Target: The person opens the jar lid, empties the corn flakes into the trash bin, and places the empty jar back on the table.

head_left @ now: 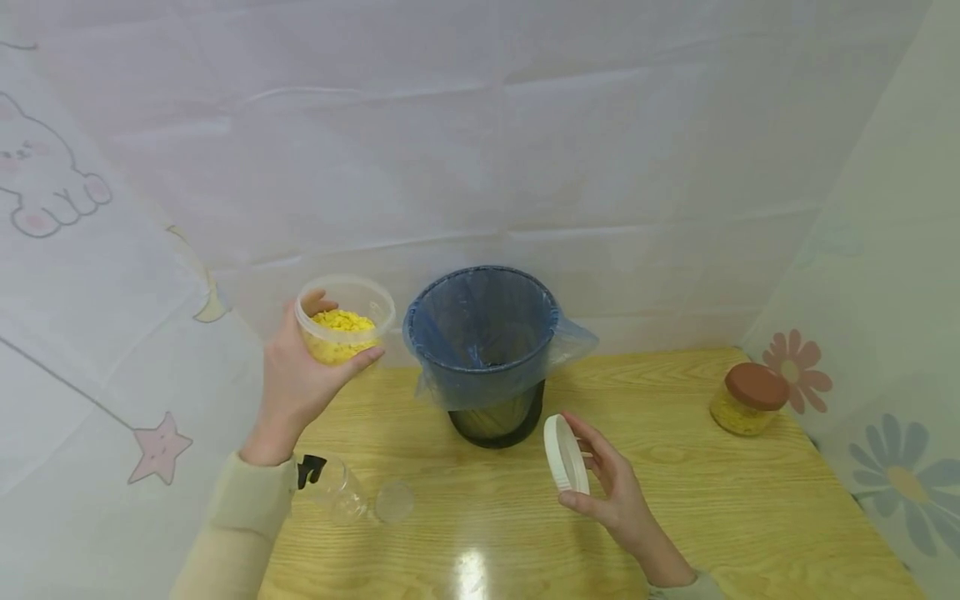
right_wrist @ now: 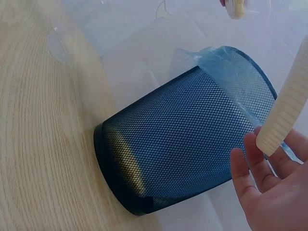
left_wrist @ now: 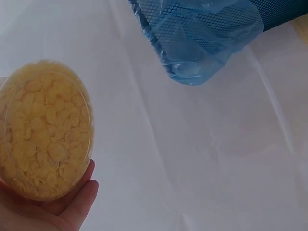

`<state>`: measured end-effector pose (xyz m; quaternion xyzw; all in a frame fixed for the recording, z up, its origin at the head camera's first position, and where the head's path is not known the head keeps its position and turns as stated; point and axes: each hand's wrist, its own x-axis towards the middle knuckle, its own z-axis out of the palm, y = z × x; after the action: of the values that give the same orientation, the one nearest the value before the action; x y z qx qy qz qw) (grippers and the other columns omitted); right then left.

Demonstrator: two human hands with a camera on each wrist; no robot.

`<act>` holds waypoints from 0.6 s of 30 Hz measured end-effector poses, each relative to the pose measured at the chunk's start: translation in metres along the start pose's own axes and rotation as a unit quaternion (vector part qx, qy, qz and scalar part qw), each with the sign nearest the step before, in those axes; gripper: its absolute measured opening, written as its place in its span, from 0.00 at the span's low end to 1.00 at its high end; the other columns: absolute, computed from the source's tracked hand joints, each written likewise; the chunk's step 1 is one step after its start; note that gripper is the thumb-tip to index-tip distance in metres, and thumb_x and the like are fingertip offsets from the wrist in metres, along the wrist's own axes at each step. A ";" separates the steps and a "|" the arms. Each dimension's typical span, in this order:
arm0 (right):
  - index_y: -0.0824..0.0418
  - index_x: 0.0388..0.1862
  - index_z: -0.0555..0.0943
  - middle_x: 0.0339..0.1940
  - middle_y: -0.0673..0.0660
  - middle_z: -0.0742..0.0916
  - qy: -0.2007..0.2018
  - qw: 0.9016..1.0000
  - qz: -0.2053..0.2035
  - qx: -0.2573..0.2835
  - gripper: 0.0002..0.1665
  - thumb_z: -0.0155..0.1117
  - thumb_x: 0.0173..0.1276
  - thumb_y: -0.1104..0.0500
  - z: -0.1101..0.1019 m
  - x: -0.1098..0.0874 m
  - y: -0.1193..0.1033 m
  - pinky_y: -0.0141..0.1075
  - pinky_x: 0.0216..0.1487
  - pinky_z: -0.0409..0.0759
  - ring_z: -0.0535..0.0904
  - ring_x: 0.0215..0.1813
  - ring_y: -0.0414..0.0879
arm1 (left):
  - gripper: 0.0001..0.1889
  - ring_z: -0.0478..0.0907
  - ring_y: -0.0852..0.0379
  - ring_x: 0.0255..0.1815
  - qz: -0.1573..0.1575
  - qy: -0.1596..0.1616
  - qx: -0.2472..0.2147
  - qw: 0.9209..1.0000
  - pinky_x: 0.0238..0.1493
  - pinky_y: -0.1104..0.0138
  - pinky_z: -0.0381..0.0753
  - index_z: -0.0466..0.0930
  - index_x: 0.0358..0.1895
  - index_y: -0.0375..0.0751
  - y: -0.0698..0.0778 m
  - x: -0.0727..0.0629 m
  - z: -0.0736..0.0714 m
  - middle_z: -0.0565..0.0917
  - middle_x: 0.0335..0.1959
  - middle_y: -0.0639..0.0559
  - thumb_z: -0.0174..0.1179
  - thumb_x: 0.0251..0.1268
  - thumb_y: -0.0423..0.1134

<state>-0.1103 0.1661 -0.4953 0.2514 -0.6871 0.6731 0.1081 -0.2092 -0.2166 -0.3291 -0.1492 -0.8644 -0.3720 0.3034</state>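
Where pale sheeting (head_left: 600, 150) backs a wood-grain table (head_left: 480, 492), printed flowers (head_left: 906, 483), handheld tub (head_left: 346, 335)

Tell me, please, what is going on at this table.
A person's left hand holds up an open, clear tub of yellow flakes, left of a mesh bin lined with a blue bag. The right hand holds a white lid. On the wooden table, a jar with a reddish-brown lid stands to the right.
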 end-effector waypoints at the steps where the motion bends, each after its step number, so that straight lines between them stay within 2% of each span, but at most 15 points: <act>1: 0.69 0.78 0.61 0.65 0.66 0.76 0.000 1.000 0.000 0.000 0.51 0.69 0.55 0.69 0.000 0.000 0.000 0.41 0.55 0.77 0.74 0.59 0.55 | 0.49 0.80 0.50 0.50 0.001 0.001 0.000 1.000 0.42 0.63 0.75 0.68 0.69 0.40 0.000 0.002 -0.001 0.81 0.57 0.48 0.84 0.42 0.50; 6: 0.70 0.78 0.61 0.65 0.65 0.76 0.002 1.000 0.001 -0.001 0.51 0.69 0.55 0.70 -0.001 -0.001 -0.001 0.39 0.55 0.77 0.74 0.58 0.54 | 0.49 0.79 0.49 0.50 -0.015 -0.005 -0.003 1.000 0.44 0.58 0.75 0.67 0.70 0.40 -0.001 0.009 0.001 0.80 0.58 0.48 0.83 0.44 0.53; 10: 0.70 0.78 0.61 0.65 0.65 0.76 0.002 1.000 0.002 -0.002 0.51 0.69 0.55 0.70 -0.001 -0.001 -0.001 0.39 0.56 0.77 0.74 0.58 0.54 | 0.51 0.79 0.48 0.47 -0.031 -0.017 -0.001 0.999 0.42 0.57 0.75 0.65 0.71 0.41 -0.001 0.016 0.005 0.80 0.59 0.47 0.81 0.45 0.57; 18: 0.69 0.79 0.61 0.66 0.64 0.76 0.002 1.000 0.005 -0.007 0.51 0.69 0.55 0.70 0.000 -0.002 -0.003 0.39 0.56 0.77 0.74 0.59 0.54 | 0.53 0.79 0.45 0.48 -0.025 -0.038 0.018 0.999 0.42 0.56 0.77 0.66 0.71 0.40 -0.003 0.020 0.023 0.80 0.59 0.44 0.80 0.43 0.63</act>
<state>-0.1076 0.1670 -0.4936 0.2455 -0.6930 0.6692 0.1078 -0.2357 -0.2014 -0.3299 -0.1364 -0.8855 -0.3575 0.2634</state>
